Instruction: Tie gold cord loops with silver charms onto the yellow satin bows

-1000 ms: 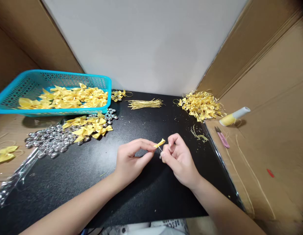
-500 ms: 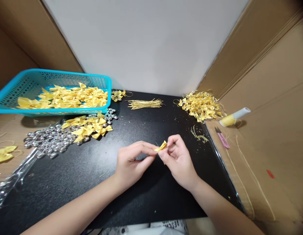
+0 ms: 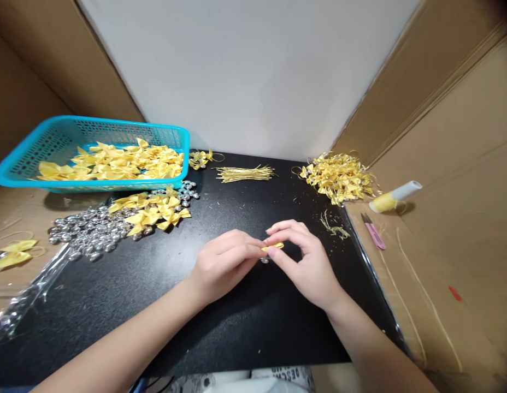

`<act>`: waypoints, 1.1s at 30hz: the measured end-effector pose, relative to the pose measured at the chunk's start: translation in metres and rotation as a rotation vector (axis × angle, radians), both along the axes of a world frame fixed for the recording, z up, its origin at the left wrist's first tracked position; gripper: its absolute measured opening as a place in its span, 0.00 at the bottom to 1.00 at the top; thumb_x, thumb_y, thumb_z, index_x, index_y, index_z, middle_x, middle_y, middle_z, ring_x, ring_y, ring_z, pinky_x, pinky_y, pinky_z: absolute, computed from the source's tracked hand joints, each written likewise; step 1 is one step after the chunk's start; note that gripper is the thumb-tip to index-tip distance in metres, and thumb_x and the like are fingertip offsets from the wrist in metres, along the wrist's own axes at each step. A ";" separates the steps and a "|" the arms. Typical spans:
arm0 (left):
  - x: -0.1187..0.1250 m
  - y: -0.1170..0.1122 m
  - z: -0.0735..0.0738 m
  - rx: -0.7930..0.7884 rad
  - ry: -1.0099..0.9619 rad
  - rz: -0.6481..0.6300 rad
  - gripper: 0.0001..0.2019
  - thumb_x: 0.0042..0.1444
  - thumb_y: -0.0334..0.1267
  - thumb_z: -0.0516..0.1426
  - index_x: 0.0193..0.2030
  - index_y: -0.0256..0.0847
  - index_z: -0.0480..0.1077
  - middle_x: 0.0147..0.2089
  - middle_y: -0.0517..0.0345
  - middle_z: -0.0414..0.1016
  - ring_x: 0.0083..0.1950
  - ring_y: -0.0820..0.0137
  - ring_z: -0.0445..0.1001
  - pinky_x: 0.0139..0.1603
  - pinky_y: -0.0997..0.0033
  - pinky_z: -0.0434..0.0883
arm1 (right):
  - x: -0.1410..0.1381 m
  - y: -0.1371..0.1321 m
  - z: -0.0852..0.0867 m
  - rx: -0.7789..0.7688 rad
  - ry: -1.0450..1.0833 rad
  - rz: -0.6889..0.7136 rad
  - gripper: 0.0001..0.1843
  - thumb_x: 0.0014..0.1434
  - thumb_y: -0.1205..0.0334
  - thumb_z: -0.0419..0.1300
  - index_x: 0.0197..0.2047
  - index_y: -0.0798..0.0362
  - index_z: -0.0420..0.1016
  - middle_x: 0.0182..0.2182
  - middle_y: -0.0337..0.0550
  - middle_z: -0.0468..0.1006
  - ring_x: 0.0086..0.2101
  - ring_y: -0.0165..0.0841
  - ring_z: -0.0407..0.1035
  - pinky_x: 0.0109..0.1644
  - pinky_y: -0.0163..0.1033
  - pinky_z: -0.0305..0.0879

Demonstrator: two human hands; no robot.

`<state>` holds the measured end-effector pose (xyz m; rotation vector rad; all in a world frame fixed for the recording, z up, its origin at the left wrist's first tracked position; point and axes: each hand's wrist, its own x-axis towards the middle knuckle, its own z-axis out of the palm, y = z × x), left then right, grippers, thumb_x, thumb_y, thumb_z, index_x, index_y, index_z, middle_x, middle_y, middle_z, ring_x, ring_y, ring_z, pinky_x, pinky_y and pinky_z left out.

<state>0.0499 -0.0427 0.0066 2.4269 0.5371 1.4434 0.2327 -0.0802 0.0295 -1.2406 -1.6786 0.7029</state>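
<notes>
Yellow ribbon bow (image 3: 278, 245) sits between the fingertips of both hands, just above the bench (image 3: 175, 327). Left hand (image 3: 224, 262) pinches its near end, thumb to fingers; right hand (image 3: 308, 262) has thumb and curled fingers closed on the other side. One silver bead (image 3: 264, 260) shows right under the fingertips; can't tell if it's attached. Judgement on doing this well: anchor with the left, let the right make the fine adjustments, grip light so the ribbon doesn't crease, bead hanging free. Main obstruction is me: fingers hide the bow's middle, so tilting it would help sightline. Around: bead pile (image 3: 92, 234) left of and beyond left hand, loose bows (image 3: 159, 210) on part of it; behind that, blue basket (image 3: 114, 186) of more bows. Pile and basket wall stand between left hand and those bows. Gold tie bundle (image 3: 245, 174) straight beyond both hands. Beaded bow heap (image 3: 339, 177) farther out past right hand; gold offcuts (image 3: 334, 226) nearer, could snag a sleeve or finger, I'd guess. Pink-handled snips (image 3: 375, 236) right of right hand, with a yellow-wrapped tube (image 3: 384, 202) beyond them.
</notes>
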 end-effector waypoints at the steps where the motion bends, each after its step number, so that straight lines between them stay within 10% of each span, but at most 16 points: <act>1: 0.000 0.000 -0.001 0.006 0.013 -0.008 0.07 0.57 0.23 0.59 0.37 0.39 0.73 0.35 0.55 0.82 0.36 0.72 0.80 0.40 0.73 0.77 | -0.001 0.000 -0.001 -0.020 0.001 0.007 0.04 0.57 0.68 0.63 0.32 0.49 0.77 0.37 0.40 0.77 0.42 0.35 0.69 0.49 0.43 0.63; 8: 0.002 0.001 -0.012 0.013 0.176 -0.133 0.08 0.59 0.23 0.55 0.38 0.38 0.72 0.37 0.52 0.82 0.37 0.71 0.79 0.40 0.72 0.76 | 0.003 0.005 0.003 -0.048 0.502 0.079 0.05 0.62 0.63 0.60 0.33 0.50 0.72 0.34 0.38 0.71 0.38 0.30 0.65 0.44 0.37 0.62; 15: 0.008 0.002 -0.006 -0.245 0.184 -0.111 0.07 0.59 0.26 0.56 0.36 0.39 0.74 0.33 0.55 0.82 0.35 0.72 0.79 0.38 0.75 0.75 | 0.051 0.025 0.024 0.062 1.023 -0.260 0.16 0.47 0.58 0.73 0.31 0.50 0.69 0.30 0.32 0.63 0.22 0.20 0.53 0.20 0.24 0.52; 25: 0.019 -0.010 -0.013 -1.242 -0.068 -0.361 0.09 0.57 0.41 0.60 0.35 0.35 0.76 0.33 0.53 0.80 0.31 0.73 0.77 0.35 0.74 0.75 | 0.047 0.030 0.011 -0.116 0.955 -0.250 0.17 0.45 0.57 0.73 0.34 0.49 0.71 0.32 0.31 0.69 0.27 0.20 0.66 0.29 0.24 0.68; 33: 0.027 -0.017 -0.018 -1.675 -0.323 -0.539 0.12 0.56 0.44 0.63 0.34 0.36 0.72 0.44 0.46 0.81 0.35 0.70 0.81 0.35 0.74 0.75 | 0.047 0.039 -0.002 -0.220 1.159 -0.300 0.19 0.40 0.60 0.76 0.32 0.48 0.72 0.28 0.27 0.74 0.25 0.18 0.69 0.27 0.21 0.67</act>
